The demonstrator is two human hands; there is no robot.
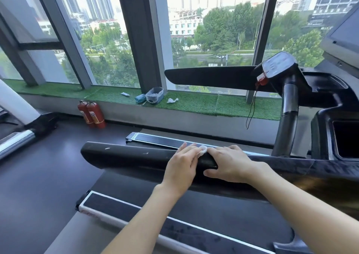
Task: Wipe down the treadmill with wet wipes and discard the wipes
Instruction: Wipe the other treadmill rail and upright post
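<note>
Here, wipe (202, 150) sits between hands: left hand (182, 162) flat, right hand (229, 164) gripping handrail (132, 155).

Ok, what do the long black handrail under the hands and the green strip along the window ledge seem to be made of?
Long black handrail: looks like moulded plastic or a rubbery coating with a semi-gloss finish; it shows soft highlights and small pale scuffs. Green strip: most likely artificial turf, matt; it has a fuzzy, blade-like texture and is laid in seamed panels.
</note>
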